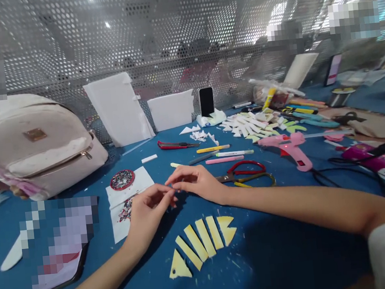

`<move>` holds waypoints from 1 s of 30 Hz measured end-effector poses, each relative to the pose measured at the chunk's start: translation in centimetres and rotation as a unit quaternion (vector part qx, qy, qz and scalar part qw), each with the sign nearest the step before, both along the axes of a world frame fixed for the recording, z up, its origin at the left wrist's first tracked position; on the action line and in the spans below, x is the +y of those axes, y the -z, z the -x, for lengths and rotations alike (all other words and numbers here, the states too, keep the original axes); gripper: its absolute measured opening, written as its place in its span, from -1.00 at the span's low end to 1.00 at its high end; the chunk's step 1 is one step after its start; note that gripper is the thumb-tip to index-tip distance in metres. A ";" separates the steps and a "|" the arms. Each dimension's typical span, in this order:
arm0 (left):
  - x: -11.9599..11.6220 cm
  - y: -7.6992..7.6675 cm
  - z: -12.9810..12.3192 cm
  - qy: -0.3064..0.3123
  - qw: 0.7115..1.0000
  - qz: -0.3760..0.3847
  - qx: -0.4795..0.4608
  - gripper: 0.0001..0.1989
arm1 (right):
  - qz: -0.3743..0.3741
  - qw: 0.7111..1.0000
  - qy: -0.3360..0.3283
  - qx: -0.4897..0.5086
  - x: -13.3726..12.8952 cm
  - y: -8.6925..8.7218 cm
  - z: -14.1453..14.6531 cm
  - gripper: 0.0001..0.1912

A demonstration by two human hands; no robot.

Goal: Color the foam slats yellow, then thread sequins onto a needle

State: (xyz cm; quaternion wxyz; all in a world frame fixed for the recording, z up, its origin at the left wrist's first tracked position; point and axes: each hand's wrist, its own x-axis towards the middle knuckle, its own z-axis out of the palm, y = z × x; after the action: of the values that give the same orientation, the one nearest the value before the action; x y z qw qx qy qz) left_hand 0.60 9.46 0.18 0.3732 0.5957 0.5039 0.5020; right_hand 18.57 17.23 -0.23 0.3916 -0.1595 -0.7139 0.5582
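My left hand and my right hand meet over the blue table, fingertips pinched close together. Whatever lies between them is too small to make out. Below them lies a yellow fish shape cut apart: a head piece with a dark-rimmed eye, several slanted strips and a forked tail piece, with narrow gaps between. Beside my left hand, a red-rimmed dish of tiny black, white and red bits rests on white paper, with more bits spilled there. Scissors lie behind my right wrist.
Markers, a red cutter knife and white scraps lie farther back. A pink glue gun and its cable are on the right. A backpack and a phone occupy the left; white boards stand behind.
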 end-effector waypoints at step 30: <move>-0.8 -0.2 0.4 -0.044 0.998 -0.040 -0.006 -0.87 | -0.004 0.998 0.067 -0.022 -0.7 0.1 0.0 -0.83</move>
State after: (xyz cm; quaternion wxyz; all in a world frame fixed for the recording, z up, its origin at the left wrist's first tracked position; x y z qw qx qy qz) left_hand 0.24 8.62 0.39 0.3297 0.5846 0.5069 0.5409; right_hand 18.62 16.53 -0.32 0.4126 -0.2176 -0.7126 0.5240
